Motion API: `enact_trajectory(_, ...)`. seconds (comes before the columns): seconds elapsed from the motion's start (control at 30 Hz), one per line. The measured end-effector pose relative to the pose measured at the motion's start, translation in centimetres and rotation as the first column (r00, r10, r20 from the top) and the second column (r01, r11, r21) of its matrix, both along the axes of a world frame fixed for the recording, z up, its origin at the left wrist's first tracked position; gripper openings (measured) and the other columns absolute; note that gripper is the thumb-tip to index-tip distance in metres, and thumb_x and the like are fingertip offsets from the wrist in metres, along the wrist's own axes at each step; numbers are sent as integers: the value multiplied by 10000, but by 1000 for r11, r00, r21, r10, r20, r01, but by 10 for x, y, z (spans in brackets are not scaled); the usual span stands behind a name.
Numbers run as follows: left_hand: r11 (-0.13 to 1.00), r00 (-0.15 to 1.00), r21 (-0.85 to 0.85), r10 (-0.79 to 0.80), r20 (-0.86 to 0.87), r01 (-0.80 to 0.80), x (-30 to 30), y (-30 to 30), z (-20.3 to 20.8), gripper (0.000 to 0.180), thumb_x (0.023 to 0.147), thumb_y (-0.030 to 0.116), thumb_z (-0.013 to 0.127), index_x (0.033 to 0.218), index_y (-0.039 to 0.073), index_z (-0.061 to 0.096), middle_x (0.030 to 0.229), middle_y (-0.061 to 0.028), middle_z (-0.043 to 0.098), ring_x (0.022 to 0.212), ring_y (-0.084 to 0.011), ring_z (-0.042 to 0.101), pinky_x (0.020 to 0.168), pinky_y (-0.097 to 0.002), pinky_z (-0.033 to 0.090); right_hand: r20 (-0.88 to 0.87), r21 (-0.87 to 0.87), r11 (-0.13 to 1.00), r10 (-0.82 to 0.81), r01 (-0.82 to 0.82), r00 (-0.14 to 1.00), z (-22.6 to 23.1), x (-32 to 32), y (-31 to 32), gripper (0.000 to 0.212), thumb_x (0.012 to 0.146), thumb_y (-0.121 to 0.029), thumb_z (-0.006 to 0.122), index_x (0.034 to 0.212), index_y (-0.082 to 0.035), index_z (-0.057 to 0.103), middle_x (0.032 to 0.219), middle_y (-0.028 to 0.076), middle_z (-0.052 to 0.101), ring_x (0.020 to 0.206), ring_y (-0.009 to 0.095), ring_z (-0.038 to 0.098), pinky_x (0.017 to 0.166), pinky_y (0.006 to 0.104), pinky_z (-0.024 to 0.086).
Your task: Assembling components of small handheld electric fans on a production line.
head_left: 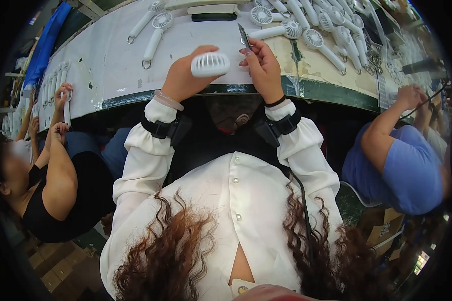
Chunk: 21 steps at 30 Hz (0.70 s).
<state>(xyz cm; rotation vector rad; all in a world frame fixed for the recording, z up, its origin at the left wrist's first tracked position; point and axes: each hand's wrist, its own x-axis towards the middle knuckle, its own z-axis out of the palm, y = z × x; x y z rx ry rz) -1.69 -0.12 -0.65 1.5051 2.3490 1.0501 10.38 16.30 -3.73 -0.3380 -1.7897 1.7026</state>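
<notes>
My left hand (182,76) is closed around a white handheld fan (210,64); its slotted head shows beside my fingers, while the handle is hidden. Pinched between the fingers of my right hand (266,74) is a slim craft knife (243,37), its pointed tip directed away from me. Both hands are raised over the table's near edge, and the blade and fan are apart. Two more white fans, one of them this fan (158,37), lie on the tabletop (118,65) beyond my left hand.
Several white fans (314,39) with metal rings are heaped at the far right. A dark pad-like block (214,17) lies at the far middle. On the left, a person in black (60,185) handles fans; on the right sits a person in blue (412,165). The dark table edge (331,92) runs before me.
</notes>
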Motion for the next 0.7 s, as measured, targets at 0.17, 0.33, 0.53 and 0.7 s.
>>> enact_trajectory(0.17,924,995,372,-98,-5,93,11,-4,-9,323,825,115,728,1119,62,604,967,-84,655,772,-173,633,704,-268,513,75,75,997,-2,-4,997,1,-1,4,280,948,-148,548,1188,-6,519,959,45,626,720,64,567,555,178,399)
enact_trajectory(0.33,888,993,452,-113,42,82,26,-13,8,385,808,17,712,1168,68,586,1014,-110,643,807,-215,641,722,-283,522,142,-393,895,286,-212,948,41,5,1,184,924,-136,587,1071,-34,543,891,34,612,681,51,515,516,179,361)
enact_trajectory(0.53,867,966,436,-258,-24,242,27,-9,6,441,807,-10,686,1222,77,564,949,-112,631,796,-248,621,709,-321,500,-41,-591,744,358,-311,933,49,-3,-5,130,906,-102,605,1010,-57,543,876,45,627,647,44,466,480,169,320)
enact_trajectory(0.7,902,969,356,-241,-57,245,25,-9,-11,454,852,1,638,1282,81,519,936,-108,626,800,-226,625,701,-308,496,-45,-618,751,259,-231,965,43,-6,-4,124,908,-83,595,1011,-51,535,901,59,641,640,41,446,468,158,311)
